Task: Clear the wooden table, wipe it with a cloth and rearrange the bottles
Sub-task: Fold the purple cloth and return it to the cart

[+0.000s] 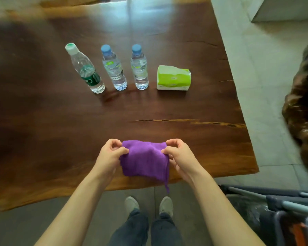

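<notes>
both hands, left hand (pixel 110 153) and right hand (pixel 178 153), pinch the top corners of a purple microfibre cloth (pixel 144 160) over the wooden table (pixel 60 121) near edge; probably soft, light, limp.

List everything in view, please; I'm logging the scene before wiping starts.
green-label bottle: 1, clear, white cap, left in row
blue-cap bottles: 2, clear, middle and right in row
tissue pack: 1, green and white, right of bottles
cloth: 1, purple, near table edge
wooden table: 1, dark brown
folded frame: grey, floor at lower right
left hand, right hand: fingers pinch the cloth's corners
shoes: 2, pale, floor
</notes>
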The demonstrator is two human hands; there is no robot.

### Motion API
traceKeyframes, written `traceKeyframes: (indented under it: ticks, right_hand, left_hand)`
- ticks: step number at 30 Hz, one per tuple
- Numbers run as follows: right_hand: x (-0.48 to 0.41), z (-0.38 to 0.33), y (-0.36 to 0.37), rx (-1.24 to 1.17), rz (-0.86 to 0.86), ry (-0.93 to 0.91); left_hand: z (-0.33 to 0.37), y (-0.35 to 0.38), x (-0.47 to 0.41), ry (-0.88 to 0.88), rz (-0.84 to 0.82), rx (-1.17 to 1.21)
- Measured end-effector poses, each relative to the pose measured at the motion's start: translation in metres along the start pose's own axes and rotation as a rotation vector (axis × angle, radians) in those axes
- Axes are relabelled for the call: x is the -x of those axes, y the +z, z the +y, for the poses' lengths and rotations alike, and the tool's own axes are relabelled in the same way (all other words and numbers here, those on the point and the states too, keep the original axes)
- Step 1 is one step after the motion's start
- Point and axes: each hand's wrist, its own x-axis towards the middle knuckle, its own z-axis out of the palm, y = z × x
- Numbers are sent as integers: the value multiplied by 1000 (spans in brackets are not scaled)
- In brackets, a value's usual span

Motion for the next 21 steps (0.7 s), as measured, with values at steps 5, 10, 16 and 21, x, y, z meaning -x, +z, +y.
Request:
traceKeyframes:
  ticks: [5,10,16,21]
  right_hand:
    - [41,-15,-27,-98,-103,-82]
    - [91,-16,-58,-123,67,-295]
    - [166,3,-91,-89,472,-580]
    - [247,24,-111,-175,692,-703]
  left_hand:
    - [25,26,22,51,-276,87]
    - [49,61,49,232,-450,-105]
    - [69,108,92,414,-718,-268]
    - [78,155,146,446,-1011,-309]
